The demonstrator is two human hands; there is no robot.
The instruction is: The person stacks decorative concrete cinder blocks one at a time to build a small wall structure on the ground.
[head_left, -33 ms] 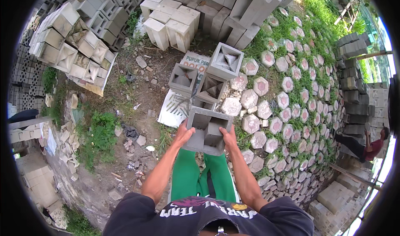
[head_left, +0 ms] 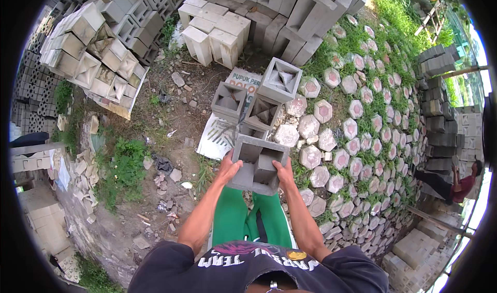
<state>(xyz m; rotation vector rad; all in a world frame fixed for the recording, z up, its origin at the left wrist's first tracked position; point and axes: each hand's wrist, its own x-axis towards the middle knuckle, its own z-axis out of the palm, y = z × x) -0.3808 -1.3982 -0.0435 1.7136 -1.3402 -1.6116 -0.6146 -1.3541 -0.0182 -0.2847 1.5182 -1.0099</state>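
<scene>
A grey square concrete ventilation block point(head_left: 243, 175) with an open, angled inside is held in front of my green trousers. My left hand point(head_left: 228, 170) grips its left side, and my right hand point(head_left: 283, 173) grips its right side, thumbs on the near face. Just beyond it, similar grey blocks stand together: a left block point(head_left: 228, 100), a middle block point(head_left: 262, 112) and a right block point(head_left: 280, 81) that sits higher. Another, partly hidden by the held block, lies between them and my hands. Under them is a printed white sack point(head_left: 215, 140).
Pale blocks point(head_left: 217, 37) and tall stacked grey blocks point(head_left: 316, 13) stand beyond. A weathered block stack point(head_left: 98, 60) is at the far left. Hexagonal pavers point(head_left: 352, 128) cover the grass on the right. Another person point(head_left: 463, 181) is at the far right. Rubble and weeds point(head_left: 124, 171) lie left.
The surroundings sit very slightly lower in the picture. Both hands keep the same hold on the block.
</scene>
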